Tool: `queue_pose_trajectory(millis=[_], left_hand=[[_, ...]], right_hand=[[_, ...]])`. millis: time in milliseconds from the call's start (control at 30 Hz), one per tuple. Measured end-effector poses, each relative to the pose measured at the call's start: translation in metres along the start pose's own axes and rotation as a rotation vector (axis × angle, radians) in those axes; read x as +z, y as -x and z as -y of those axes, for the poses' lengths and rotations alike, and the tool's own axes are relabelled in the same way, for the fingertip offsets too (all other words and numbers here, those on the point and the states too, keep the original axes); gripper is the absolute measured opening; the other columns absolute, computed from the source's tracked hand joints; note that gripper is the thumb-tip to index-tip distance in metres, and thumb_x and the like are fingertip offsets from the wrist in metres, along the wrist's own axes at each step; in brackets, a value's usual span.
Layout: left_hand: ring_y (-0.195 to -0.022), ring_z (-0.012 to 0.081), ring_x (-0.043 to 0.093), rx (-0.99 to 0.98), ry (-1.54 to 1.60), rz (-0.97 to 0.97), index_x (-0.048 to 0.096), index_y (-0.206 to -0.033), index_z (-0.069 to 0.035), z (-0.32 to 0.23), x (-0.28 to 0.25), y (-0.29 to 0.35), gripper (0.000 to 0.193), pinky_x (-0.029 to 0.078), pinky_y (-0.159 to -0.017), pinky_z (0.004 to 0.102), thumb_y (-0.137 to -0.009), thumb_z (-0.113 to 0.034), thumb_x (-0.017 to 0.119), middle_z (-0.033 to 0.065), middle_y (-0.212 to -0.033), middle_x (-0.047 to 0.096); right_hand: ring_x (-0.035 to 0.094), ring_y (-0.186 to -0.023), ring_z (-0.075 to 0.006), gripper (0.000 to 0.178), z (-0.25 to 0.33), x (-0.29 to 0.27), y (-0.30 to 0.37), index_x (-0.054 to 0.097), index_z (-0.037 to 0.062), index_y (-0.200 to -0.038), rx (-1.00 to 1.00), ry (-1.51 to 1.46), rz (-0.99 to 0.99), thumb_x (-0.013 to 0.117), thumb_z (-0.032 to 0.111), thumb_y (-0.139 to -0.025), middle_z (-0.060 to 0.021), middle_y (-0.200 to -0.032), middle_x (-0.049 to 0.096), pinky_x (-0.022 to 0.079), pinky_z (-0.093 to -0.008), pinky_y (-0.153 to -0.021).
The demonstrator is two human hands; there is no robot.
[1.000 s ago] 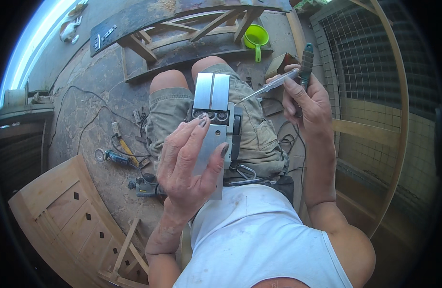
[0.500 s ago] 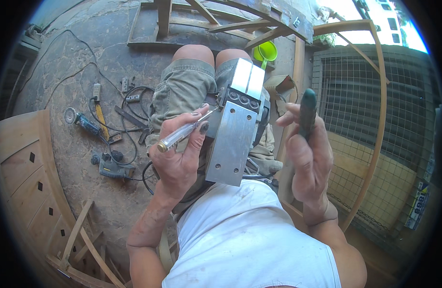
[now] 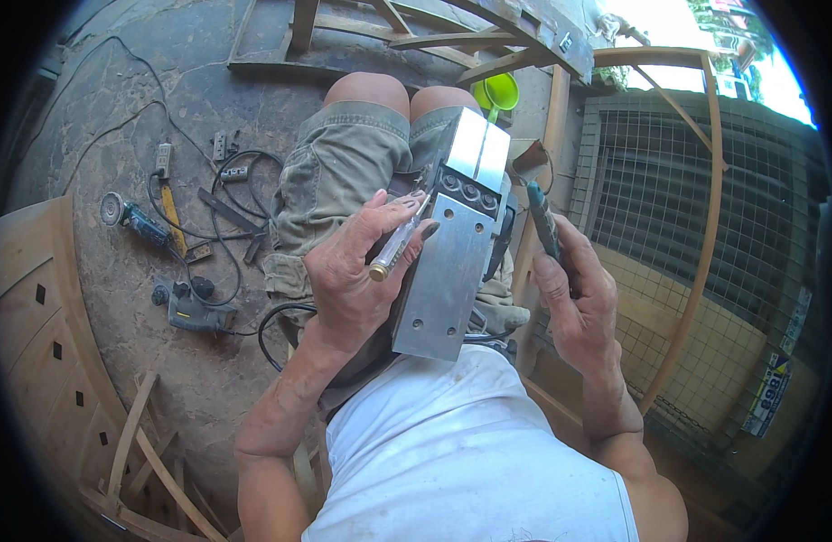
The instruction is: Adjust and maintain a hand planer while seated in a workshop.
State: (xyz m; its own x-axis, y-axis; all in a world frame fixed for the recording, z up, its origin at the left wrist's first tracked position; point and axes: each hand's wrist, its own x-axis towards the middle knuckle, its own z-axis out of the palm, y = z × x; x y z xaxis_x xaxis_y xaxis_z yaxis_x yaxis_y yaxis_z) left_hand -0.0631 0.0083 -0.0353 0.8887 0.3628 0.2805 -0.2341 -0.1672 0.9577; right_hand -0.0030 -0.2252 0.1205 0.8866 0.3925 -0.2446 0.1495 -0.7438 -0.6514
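An upside-down electric planer [image 3: 445, 285] lies across my lap, its flat metal sole and the bolted cutter block facing up. My left hand [image 3: 344, 280] is closed around a small screwdriver [image 3: 396, 250] with a clear handle and a brass-coloured end cap. Its tip is at the left side of the cutter block; whether it touches a bolt cannot be told. To the right of the planer, my right hand [image 3: 580, 312] grips a slim dark green tool [image 3: 543, 221], held upright and apart from the planer. The fingers hide its lower end, and its kind does not show.
On the floor at left lie an angle grinder [image 3: 145, 226], a grey power tool [image 3: 199, 312], sockets [image 3: 163, 161], cords and a yellow ruler [image 3: 173, 219]. A lime-green dipper [image 3: 500, 92] is beyond my knees. Wooden frames [image 3: 59, 334] and a mesh panel [image 3: 678, 208] stand around.
My left hand has shifted right, turning the screwdriver steeper beside the cutter block. My right hand has moved slightly down and left, and the green tool now leans toward the planer.
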Motion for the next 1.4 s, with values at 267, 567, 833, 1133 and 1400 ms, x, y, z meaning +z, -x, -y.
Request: queue_pose_trajectory(millis=[267, 567, 833, 1133, 1400], left_hand=[[-0.117, 0.0335, 0.082, 0.083, -0.052, -0.017, 0.077, -0.12, -0.004, 0.009, 0.003, 0.002, 0.031, 0.062, -0.113, 0.0542, -0.091, -0.004, 0.09, 0.016, -0.119, 0.085], [-0.118, 0.0343, 0.082, 0.161, -0.069, -0.012, 0.077, -0.117, -0.004, 0.009, 0.004, 0.003, 0.031, 0.061, -0.112, 0.0561, -0.089, -0.006, 0.092, 0.0171, -0.117, 0.085], [-0.118, 0.0325, 0.082, 0.164, -0.1, -0.006, 0.077, -0.114, -0.006, 0.009, 0.005, 0.001, 0.03, 0.062, -0.111, 0.0553, -0.088, -0.006, 0.092, 0.0168, -0.116, 0.085], [-0.12, 0.03, 0.082, 0.159, -0.091, 0.003, 0.078, -0.111, -0.007, 0.01, 0.003, 0.002, 0.024, 0.062, -0.111, 0.0533, -0.09, -0.008, 0.09, 0.0128, -0.117, 0.086], [-0.125, 0.0285, 0.08, 0.153, -0.035, 0.009, 0.078, -0.111, -0.008, 0.013, 0.003, 0.003, 0.022, 0.061, -0.113, 0.0528, -0.092, -0.009, 0.088, 0.0123, -0.121, 0.085]], right_hand=[[0.067, -0.073, -0.0196, 0.06, 0.017, 0.016, -0.019, 0.058, -0.0056, -0.158, -0.545, 0.228, 0.034, 0.076, 0.001, -0.101, -0.0112, -0.095, 0.071, 0.054, -0.0346, -0.061], [0.05, -0.059, -0.0095, 0.062, 0.023, 0.012, -0.037, 0.066, -0.0069, -0.147, -0.93, 0.415, 0.246, 0.085, 0.001, -0.089, -0.001, -0.077, 0.06, 0.04, -0.0287, -0.047], [0.045, -0.055, -0.0069, 0.056, 0.03, 0.018, -0.039, 0.069, -0.0047, -0.145, -1.003, 0.376, 0.218, 0.082, 0.003, -0.091, 0.0051, -0.069, 0.045, 0.035, -0.0262, -0.045], [0.042, -0.056, -0.0049, 0.058, 0.041, 0.019, -0.041, 0.069, -0.0023, -0.148, -0.966, 0.554, 0.321, 0.081, 0.005, -0.092, 0.0056, -0.071, 0.044, 0.033, -0.024, -0.046], [0.042, -0.056, -0.0044, 0.057, 0.05, 0.016, -0.044, 0.069, 0.0065, -0.151, -0.99, 0.573, 0.355, 0.079, 0.007, -0.094, 0.0049, -0.072, 0.049, 0.03, -0.0246, -0.046]])
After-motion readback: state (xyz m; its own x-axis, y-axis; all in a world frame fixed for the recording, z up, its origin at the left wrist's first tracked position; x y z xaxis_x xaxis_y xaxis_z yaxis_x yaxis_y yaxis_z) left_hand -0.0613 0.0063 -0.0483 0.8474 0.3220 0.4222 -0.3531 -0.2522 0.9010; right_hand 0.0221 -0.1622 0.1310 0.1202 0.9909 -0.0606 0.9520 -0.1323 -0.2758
